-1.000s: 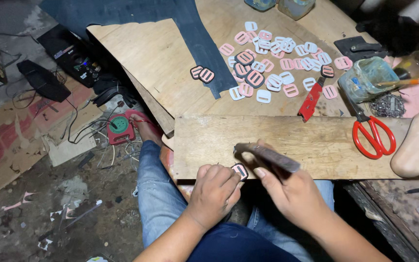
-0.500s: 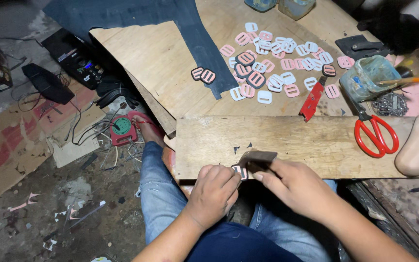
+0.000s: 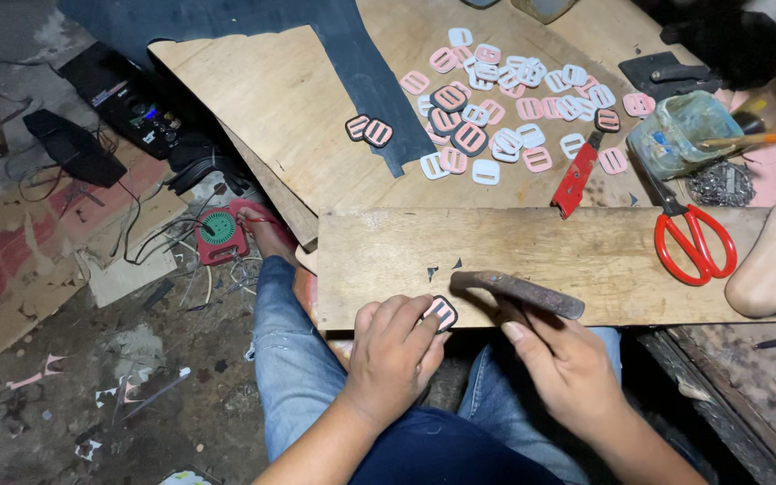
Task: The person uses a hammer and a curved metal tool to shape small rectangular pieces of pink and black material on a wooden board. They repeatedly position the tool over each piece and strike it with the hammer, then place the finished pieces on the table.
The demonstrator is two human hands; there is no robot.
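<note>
My left hand (image 3: 392,355) pinches a small pink buckle with a black rim (image 3: 442,311) against the near edge of a wooden plank (image 3: 586,256). Just to the right, my right hand (image 3: 563,364) grips the handle of a dark metal hammer-like tool (image 3: 518,289), whose head lies on the plank right beside the buckle. Two tiny black scraps (image 3: 442,268) lie on the plank just above the buckle.
Several pink and white buckles (image 3: 505,112) are strewn on the plywood sheet (image 3: 271,99) behind the plank. A red utility knife (image 3: 575,175), red scissors (image 3: 695,238), a glue tub (image 3: 675,133) with a brush and a dark leather strip (image 3: 365,81) lie there too. Cables and a red spool (image 3: 219,232) litter the floor at left.
The tool was held above the buckle, came down close over it, and now its head rests on the plank to the buckle's right. My left hand stays on the buckle.
</note>
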